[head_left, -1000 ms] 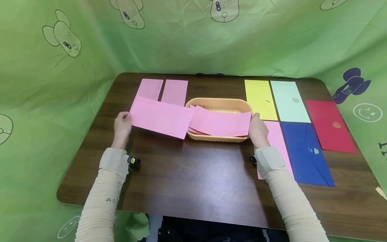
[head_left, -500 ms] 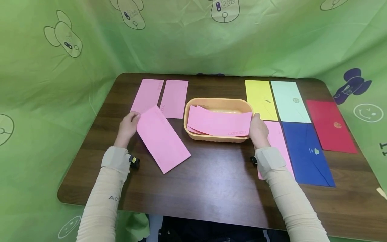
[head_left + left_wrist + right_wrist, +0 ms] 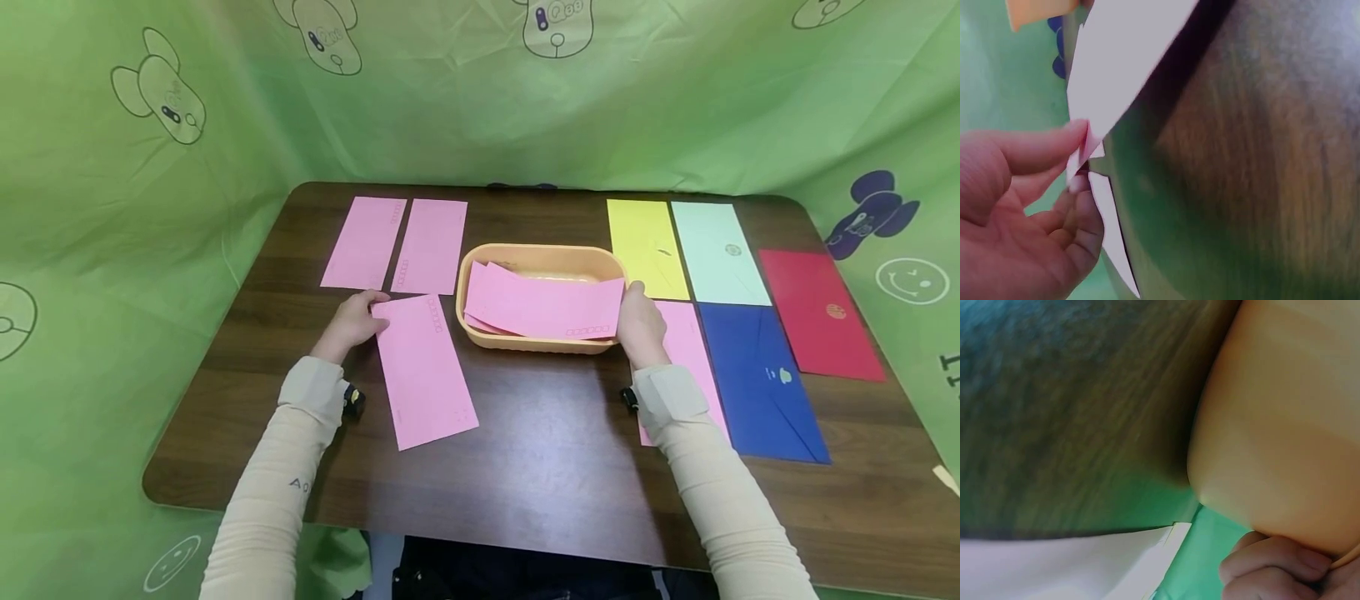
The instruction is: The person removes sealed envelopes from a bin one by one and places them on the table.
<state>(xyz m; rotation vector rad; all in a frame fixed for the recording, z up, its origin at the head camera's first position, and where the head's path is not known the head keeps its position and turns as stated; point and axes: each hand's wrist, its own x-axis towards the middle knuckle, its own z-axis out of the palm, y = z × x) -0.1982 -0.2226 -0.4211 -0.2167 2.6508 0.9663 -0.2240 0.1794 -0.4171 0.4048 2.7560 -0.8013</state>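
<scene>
My left hand pinches a pink envelope by its upper left edge, thumb on top and fingers below. In the left wrist view the envelope slants up from the thumb, its shadow on the table beside it. Over on the right, my right hand grips the right end of a pale orange plastic basket. Its curled fingers press against the basket's outer wall just under the rim in the right wrist view. Inside the basket lie several pink envelopes, fanned slightly, with the top one reaching the right rim.
Two pink envelopes, a left one and a right one, lie side by side at the back left. On the right lie yellow, mint, red, blue and pink envelopes, the pink partly under my right arm.
My left hand has carried the pink envelope from the basket's left side toward me, turning it from crosswise to nearly lengthwise, its printed boxes now showing. The right hand stays on the basket.
</scene>
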